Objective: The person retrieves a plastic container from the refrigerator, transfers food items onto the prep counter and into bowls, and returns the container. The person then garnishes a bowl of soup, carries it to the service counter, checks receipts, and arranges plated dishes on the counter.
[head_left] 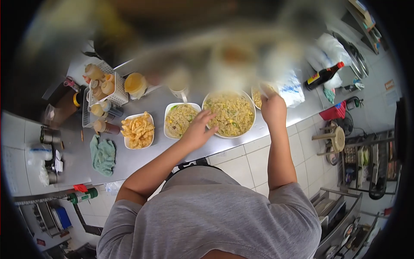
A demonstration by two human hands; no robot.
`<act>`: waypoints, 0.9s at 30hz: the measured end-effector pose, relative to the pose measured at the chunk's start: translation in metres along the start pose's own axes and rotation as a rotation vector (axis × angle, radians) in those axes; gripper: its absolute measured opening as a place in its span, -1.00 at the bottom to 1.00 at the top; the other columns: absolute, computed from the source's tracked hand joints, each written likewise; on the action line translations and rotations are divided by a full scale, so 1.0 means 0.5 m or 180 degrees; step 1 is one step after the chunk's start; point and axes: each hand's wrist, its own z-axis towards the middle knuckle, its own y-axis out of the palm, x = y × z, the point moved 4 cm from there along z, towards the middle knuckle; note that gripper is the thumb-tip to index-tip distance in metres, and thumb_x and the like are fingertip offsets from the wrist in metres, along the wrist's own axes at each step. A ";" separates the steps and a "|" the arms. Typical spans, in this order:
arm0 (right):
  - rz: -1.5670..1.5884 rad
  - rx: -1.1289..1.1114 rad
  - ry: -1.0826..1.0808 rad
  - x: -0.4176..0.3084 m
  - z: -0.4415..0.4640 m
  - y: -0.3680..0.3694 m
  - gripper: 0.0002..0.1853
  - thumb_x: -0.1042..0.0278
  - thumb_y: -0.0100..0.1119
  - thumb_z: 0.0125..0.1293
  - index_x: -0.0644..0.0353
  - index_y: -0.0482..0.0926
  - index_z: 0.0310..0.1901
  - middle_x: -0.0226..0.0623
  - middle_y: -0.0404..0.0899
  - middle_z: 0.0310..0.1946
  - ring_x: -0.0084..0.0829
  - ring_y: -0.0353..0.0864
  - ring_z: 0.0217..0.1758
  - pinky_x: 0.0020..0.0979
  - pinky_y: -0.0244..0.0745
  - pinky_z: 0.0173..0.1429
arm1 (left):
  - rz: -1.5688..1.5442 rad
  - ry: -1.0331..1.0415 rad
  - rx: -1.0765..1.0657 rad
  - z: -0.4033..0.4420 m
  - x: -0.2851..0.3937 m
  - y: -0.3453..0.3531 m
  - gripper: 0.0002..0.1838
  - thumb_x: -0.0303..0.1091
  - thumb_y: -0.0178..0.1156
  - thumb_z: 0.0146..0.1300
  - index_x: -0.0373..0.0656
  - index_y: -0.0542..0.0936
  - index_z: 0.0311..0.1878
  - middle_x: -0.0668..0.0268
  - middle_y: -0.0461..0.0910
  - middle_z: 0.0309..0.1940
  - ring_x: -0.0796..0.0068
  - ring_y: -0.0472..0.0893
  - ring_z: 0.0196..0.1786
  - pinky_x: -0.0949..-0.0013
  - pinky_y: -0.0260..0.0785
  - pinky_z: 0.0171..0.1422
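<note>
A large round bowl [208, 129] full of fried rice [230, 113] stands on the steel counter in front of me. At its left rim is my left hand [199, 131], fingers apart and reaching over the edge; whether they press on the rim I cannot tell. Just left of that hand sits a white square dish [165, 129] of fried rice. My right hand [274, 105] is closed above a smaller bowl of rice [257, 98] to the right. A pale thing shows by its fingers, too unclear to name.
Golden fried pieces [138, 131] fill a dish on the left, near a green cloth [102, 155] and a white basket of sauce bottles [113, 91]. Plastic bags [292, 88] and a dark bottle [323, 77] lie right. Blurred shapes cover the top of the view.
</note>
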 end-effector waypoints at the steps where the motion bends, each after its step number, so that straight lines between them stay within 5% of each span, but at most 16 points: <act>1: 0.0170 0.0115 -0.0236 -0.026 0.022 -0.005 -0.62 0.43 0.09 0.17 -0.03 0.58 0.05 -0.02 0.60 -0.34 -0.06 0.60 -0.28 -0.15 0.49 -0.17 | -0.0174 -0.0023 -0.0109 -0.015 0.006 -0.006 -0.47 -0.16 0.17 0.25 -0.15 0.39 0.25 -0.02 0.21 0.33 0.00 0.15 0.41 0.13 0.05 0.44; 5: -0.0088 0.0645 -0.1208 -0.151 0.125 0.047 -0.65 0.47 0.06 0.10 -0.02 0.63 -0.05 -0.10 0.58 -0.33 -0.10 0.60 -0.29 -0.16 0.50 -0.19 | -0.0396 -0.0087 -0.0201 -0.044 0.010 -0.013 -0.57 -0.21 0.17 0.25 -0.17 0.48 0.15 0.04 0.39 0.21 0.07 0.36 0.28 0.19 0.19 0.34; 8: -0.0810 0.0714 -0.1984 -0.230 0.234 0.189 -0.84 0.40 0.05 0.08 0.09 0.61 -0.56 -0.24 0.60 -0.58 -0.24 0.65 -0.31 -0.14 0.51 -0.19 | -0.0464 -0.0268 -0.0367 -0.057 0.024 -0.026 -0.60 -0.23 0.15 0.27 -0.16 0.48 0.14 0.09 0.46 0.16 0.14 0.45 0.20 0.21 0.26 0.28; 10: -0.1105 0.0280 -0.2052 -0.262 0.257 0.211 -0.82 0.35 0.04 0.12 0.09 0.66 -0.46 -0.28 0.65 -0.44 -0.23 0.63 -0.19 -0.09 0.45 -0.03 | -0.0714 -0.0801 -0.0852 -0.066 0.027 -0.022 -0.60 -0.22 0.15 0.29 -0.17 0.48 0.15 0.12 0.48 0.14 0.17 0.48 0.17 0.22 0.30 0.25; 12: -0.0865 0.1219 -0.3239 -0.283 0.263 0.229 -0.82 0.31 0.11 0.12 0.09 0.68 -0.32 -0.33 0.64 -0.31 -0.23 0.57 -0.06 -0.07 0.35 0.08 | -0.0687 -0.0799 -0.0977 -0.081 0.012 -0.011 -0.59 -0.21 0.15 0.29 -0.18 0.47 0.16 0.13 0.49 0.13 0.21 0.50 0.16 0.25 0.32 0.23; 13: -0.0862 0.1207 -0.3248 -0.293 0.244 0.202 -0.82 0.31 0.11 0.12 0.09 0.68 -0.32 -0.33 0.64 -0.31 -0.23 0.57 -0.06 -0.07 0.35 0.08 | -0.0653 -0.0748 -0.1117 -0.085 0.003 -0.002 -0.58 -0.20 0.15 0.30 -0.19 0.47 0.16 0.14 0.50 0.12 0.25 0.51 0.15 0.27 0.33 0.22; 16: 0.0475 0.1491 -0.2495 -0.244 0.167 0.061 -0.72 0.35 0.29 0.01 0.10 0.63 -0.18 -0.29 0.62 -0.21 -0.26 0.52 -0.04 -0.17 0.32 0.08 | -0.1402 -0.1028 -0.1207 -0.120 -0.059 0.024 -0.57 -0.19 0.14 0.31 -0.20 0.46 0.17 0.16 0.50 0.12 0.31 0.50 0.15 0.33 0.35 0.20; 18: 0.1158 0.1396 -0.1233 -0.108 0.121 0.042 -0.67 0.51 0.21 0.04 0.12 0.62 -0.08 -0.21 0.61 -0.17 -0.21 0.53 -0.08 -0.25 0.35 0.06 | -0.1487 -0.1054 -0.1316 -0.135 -0.086 0.037 -0.53 -0.17 0.12 0.33 -0.22 0.41 0.21 0.14 0.49 0.12 0.31 0.50 0.15 0.32 0.35 0.21; 21: 0.1132 0.1710 0.1037 0.201 0.024 0.096 -0.52 0.49 0.16 0.13 0.42 0.41 0.12 0.02 0.52 -0.05 -0.19 0.49 0.04 -0.31 0.36 0.15 | -0.2921 -0.2349 -0.1791 -0.139 -0.089 0.072 -0.41 -0.17 0.05 0.37 -0.26 0.19 0.34 0.03 0.44 0.10 0.18 0.52 0.11 0.20 0.36 0.23; 22: 0.1391 0.1490 0.1630 0.361 0.002 0.191 -0.47 0.42 0.19 0.13 0.45 0.36 0.14 0.04 0.54 -0.12 -0.18 0.57 -0.08 -0.32 0.47 0.01 | -0.2917 -0.2317 -0.1814 -0.124 -0.083 0.093 -0.41 -0.17 0.05 0.37 -0.26 0.19 0.34 0.03 0.44 0.10 0.18 0.52 0.11 0.20 0.36 0.23; 24: 0.2255 0.0054 0.3127 0.397 -0.050 0.229 -0.52 0.35 0.14 0.21 0.44 0.35 0.10 0.07 0.56 -0.23 -0.19 0.62 -0.23 -0.30 0.56 -0.17 | -0.4058 -0.2761 -0.1202 -0.082 -0.102 0.162 -0.42 -0.21 0.00 0.38 -0.28 0.13 0.35 -0.02 0.41 0.10 0.13 0.52 0.10 0.15 0.38 0.22; 26: 0.3740 -0.0370 0.2915 0.386 -0.046 0.270 -0.59 0.27 0.05 0.28 0.40 0.36 0.05 0.06 0.55 -0.33 -0.19 0.64 -0.33 -0.31 0.61 -0.30 | -0.4317 -0.2565 -0.1058 -0.030 -0.152 0.243 -0.42 -0.25 0.00 0.36 -0.27 0.10 0.35 -0.04 0.37 0.11 0.08 0.51 0.10 0.11 0.38 0.24; 27: 0.4145 -0.0477 0.2970 0.406 -0.030 0.309 -0.67 0.30 -0.08 0.35 0.36 0.36 0.04 0.08 0.54 -0.23 -0.08 0.61 -0.24 -0.11 0.60 -0.11 | -0.4454 -0.2769 -0.0801 -0.012 -0.180 0.278 -0.33 -0.26 0.10 0.29 -0.24 0.06 0.37 -0.05 0.32 0.16 0.07 0.52 0.09 0.09 0.41 0.20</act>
